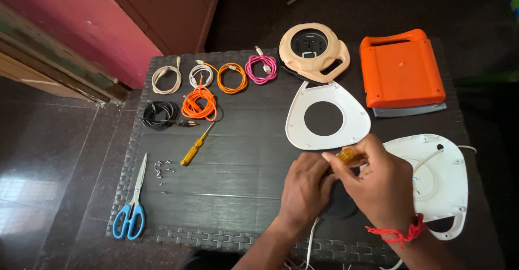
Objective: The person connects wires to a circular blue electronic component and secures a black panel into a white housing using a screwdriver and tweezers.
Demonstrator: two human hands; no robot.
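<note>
Nearby, orange case (403, 70) beyond right hand (381, 186)

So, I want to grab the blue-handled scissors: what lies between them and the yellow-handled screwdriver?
In the head view, a scatter of small metal screws lies between the blue-handled scissors and the yellow-handled screwdriver; otherwise bare dark tabletop.

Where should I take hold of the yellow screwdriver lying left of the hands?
Grip the yellow screwdriver by its amber handle, the lower-left end, coming from above. It lies flat and slanted on the dark table, metal tip toward the orange cable coil; the handle is the thicker part, and has bare table around it.
</note>
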